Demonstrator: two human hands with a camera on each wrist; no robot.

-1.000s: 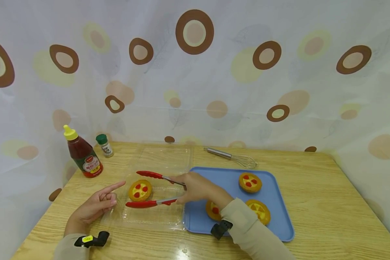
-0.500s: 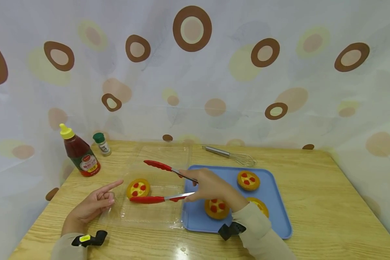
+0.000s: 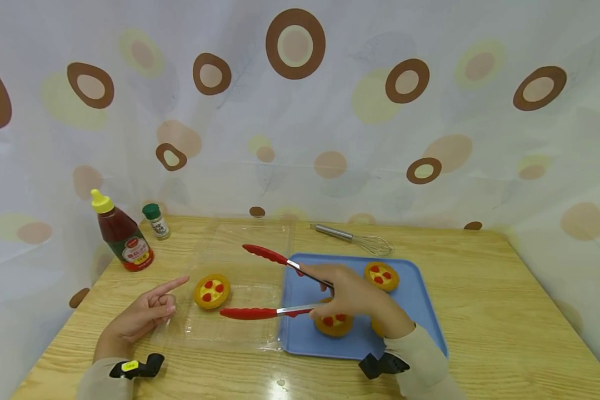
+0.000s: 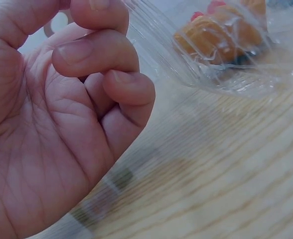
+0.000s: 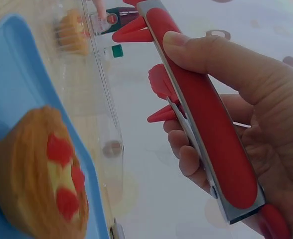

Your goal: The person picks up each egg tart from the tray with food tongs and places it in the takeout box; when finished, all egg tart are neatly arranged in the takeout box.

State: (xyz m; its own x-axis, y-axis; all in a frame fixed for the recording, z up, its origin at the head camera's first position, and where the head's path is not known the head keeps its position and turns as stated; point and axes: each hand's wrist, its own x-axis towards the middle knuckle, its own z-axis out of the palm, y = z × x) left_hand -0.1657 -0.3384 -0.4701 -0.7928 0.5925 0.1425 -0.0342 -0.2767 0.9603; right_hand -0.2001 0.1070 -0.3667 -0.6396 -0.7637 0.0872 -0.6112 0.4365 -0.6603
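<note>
My right hand grips red-tipped tongs whose arms are spread wide, with nothing between the tips. The tips hang over a clear plastic container; the hand is above the blue tray. In the container's left part lies one tart. A second tart sits on the tray, partly under the hand, and shows large in the right wrist view. My left hand stays at the container's left edge, index finger extended, the other fingers loosely curled and holding nothing.
Another tart lies at the tray's back, and one more is mostly hidden by my right arm. A whisk lies behind the tray. A sauce bottle and a green-capped shaker stand at the back left. The container's lid is folded back.
My right hand has moved right with the tongs, away from the tart in the container and over the tray. The left hand keeps its place.
</note>
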